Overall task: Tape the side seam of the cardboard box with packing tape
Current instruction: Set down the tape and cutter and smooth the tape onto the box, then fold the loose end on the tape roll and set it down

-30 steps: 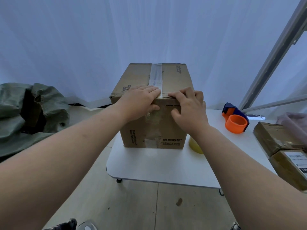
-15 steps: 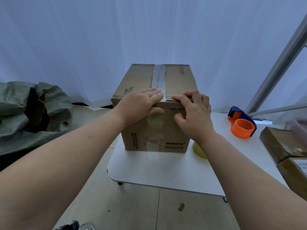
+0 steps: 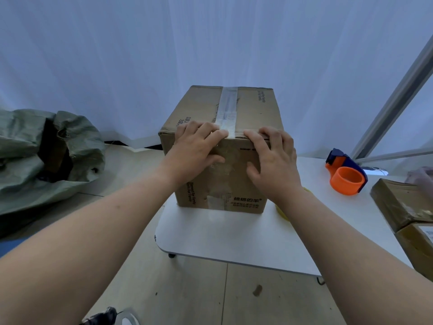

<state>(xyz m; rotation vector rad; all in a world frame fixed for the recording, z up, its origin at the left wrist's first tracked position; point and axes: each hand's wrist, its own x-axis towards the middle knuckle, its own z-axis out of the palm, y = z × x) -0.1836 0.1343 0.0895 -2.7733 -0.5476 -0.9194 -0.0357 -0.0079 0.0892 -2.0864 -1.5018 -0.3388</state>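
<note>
White curtain is hanging behind everything, and a green sack is slumping on the floor at the left, its mouth gaping over something dark that cannot be made out. A white bench is carrying the box, which is standing upright near the bench's far left part, directly ahead of the person. Both hands are lying flat and spread against the box's near top edge, gripping nothing. The left hand is pressing the near face with its fingertips curling over the top edge, just left of the tape. The right hand is pressing the same face on the other side, its fingers reaching over the edge just right of the tape. The tape is running as a clear strip along the top centre seam and folding down over the near edge between the hands; shiny, wrinkled tape is showing on the near face below. Printed text is showing low on that face. Two brown parcels are sitting at the bench's right edge. An orange and blue dispenser is resting on the bench, right of the box and apart from it. Something yellow is peeking out beside the right wrist.
</note>
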